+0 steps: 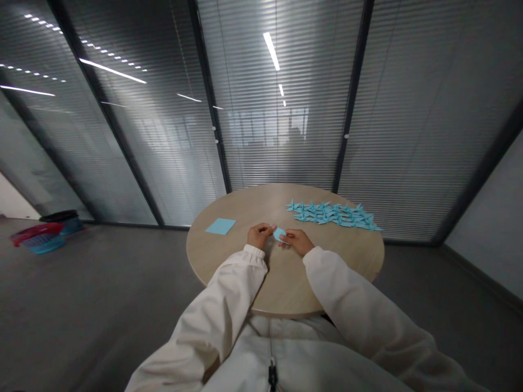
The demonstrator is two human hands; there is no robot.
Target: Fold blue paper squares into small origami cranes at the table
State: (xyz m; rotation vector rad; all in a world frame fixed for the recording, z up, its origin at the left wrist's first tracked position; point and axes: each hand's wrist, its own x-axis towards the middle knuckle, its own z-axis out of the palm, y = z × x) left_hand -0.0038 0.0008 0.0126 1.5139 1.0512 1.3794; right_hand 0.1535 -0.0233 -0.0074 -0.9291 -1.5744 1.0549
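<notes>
Both my left hand (259, 236) and my right hand (298, 242) pinch a small folded piece of light blue paper (279, 234) between them, above the middle of a round pale wood table (281, 283). A flat square sheet of the same blue paper (220, 226) lies to the left of my hands. Beyond my right hand, a dense group of several blue origami cranes (333, 215) is spread across the far side of the tabletop. White sleeves cover both my forearms.
Behind the table stands a glass wall (281, 136) with closed slatted blinds. On the grey floor at the far left are a red and blue basket (44, 239) and a dark round container (61, 220).
</notes>
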